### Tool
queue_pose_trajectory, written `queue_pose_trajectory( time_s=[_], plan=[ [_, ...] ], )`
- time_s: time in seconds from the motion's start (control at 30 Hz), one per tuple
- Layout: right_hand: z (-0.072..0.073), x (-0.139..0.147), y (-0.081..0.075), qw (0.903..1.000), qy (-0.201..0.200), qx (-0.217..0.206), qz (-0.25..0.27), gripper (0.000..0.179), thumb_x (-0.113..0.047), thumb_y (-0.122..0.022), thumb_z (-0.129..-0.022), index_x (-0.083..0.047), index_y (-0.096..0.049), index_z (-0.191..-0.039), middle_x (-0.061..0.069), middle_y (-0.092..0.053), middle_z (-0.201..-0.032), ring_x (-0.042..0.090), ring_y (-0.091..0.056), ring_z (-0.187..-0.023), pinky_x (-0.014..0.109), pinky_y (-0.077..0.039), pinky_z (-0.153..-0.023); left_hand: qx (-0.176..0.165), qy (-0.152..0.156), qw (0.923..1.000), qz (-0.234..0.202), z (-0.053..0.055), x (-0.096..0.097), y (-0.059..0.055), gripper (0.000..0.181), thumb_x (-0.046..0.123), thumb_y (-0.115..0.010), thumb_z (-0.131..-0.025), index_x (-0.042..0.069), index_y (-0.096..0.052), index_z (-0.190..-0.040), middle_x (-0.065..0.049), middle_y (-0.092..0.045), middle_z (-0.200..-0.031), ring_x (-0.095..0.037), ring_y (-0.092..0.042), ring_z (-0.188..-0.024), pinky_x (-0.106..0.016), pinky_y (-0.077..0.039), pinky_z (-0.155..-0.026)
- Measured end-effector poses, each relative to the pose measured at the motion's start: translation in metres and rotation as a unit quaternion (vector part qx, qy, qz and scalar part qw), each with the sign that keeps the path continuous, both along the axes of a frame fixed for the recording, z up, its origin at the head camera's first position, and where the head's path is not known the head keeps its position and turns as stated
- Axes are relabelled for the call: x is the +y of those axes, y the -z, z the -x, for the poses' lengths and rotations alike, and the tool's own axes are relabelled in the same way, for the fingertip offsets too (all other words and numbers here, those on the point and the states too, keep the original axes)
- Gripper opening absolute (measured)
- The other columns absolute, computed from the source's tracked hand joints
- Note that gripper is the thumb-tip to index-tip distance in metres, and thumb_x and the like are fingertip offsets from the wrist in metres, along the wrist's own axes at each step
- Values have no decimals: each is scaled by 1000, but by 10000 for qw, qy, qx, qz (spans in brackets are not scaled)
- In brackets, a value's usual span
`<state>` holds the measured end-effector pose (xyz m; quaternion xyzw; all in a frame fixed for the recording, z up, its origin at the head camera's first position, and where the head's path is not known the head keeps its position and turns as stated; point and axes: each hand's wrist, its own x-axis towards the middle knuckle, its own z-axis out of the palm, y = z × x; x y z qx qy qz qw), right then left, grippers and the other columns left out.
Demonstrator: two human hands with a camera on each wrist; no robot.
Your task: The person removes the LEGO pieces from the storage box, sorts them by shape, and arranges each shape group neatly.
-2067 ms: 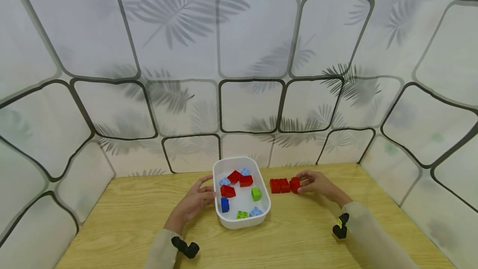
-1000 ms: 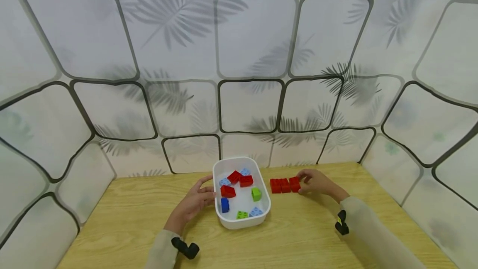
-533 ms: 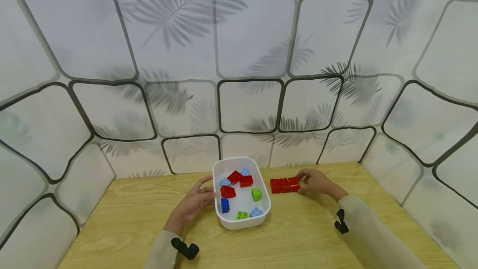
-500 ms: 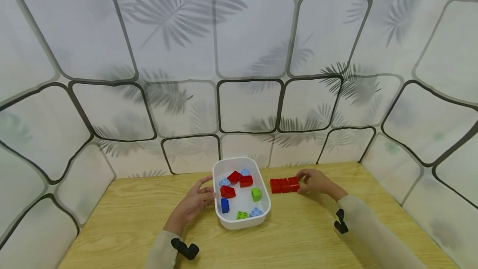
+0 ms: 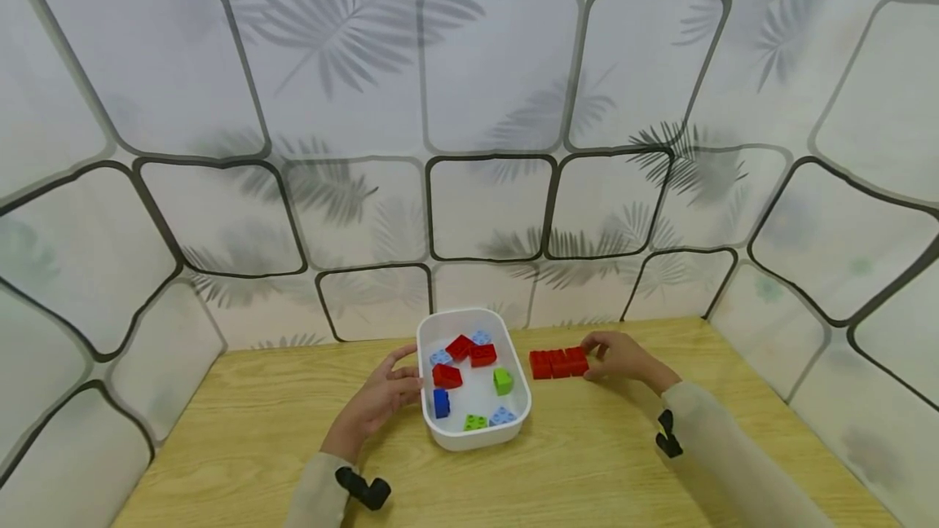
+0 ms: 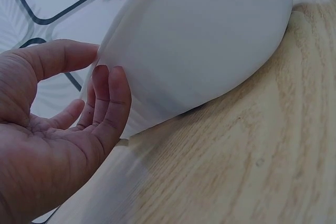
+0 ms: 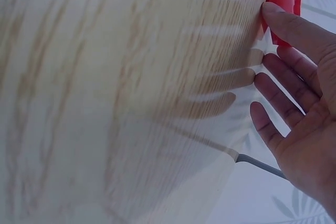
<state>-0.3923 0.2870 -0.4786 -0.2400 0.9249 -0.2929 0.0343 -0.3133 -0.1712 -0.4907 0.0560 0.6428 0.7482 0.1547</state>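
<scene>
My right hand [image 5: 622, 358] pinches the right end of a row of 3 red building bricks [image 5: 559, 363] on the table, thumb and forefinger at the end brick. In the right wrist view, the thumb meets the end red brick [image 7: 282, 3], and the other fingers are spread loosely beside it. My left hand [image 5: 381, 398] rests its fingertips against the left wall of a white plastic tub [image 5: 477, 440]. Seen from the left wrist, the fingers are bent lightly and touch the outside of the tub [image 6: 205, 30]. Inside lie red, light blue, green bricks and a dark blue brick [image 5: 441, 403].
The wooden table [image 5: 572, 463] runs back to a patterned cloth wall [image 5: 491, 210], with more cloth on both sides. The tub stands near the table's back edge, a small gap left of the red row. Both wrists carry black bands.
The end red brick was turned askew with its studs showing; now it sits straight in line against the other two. My right hand shifted slightly with it. The left hand and tub stayed put.
</scene>
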Motion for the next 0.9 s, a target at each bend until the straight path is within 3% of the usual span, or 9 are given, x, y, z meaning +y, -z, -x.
queue_pose_trajectory(
  time_s=[0.4,0.9],
  plan=[
    [-4,-3,0,9999,100,-125,8,49,-17,-89,-73,1,-69,-114,12,-71,-106,20,-61,-90,33,-53,-74,-20,21,10000,35,0,1,2,72,4,-62,-99,10,-23,-159,-14,-59,-123,-18,-66,-101,-31,-57,-91],
    [-3,-5,-3,9999,18,21,-140,56,-18,-90,-74,3,-66,-120,16,-71,-108,23,-63,-90,33,-54,-76,21,16,10000,14,0,0,0,72,3,-61,-98,10,-23,-159,-11,-60,-117,-18,-65,-100,-30,-57,-90]
  ],
)
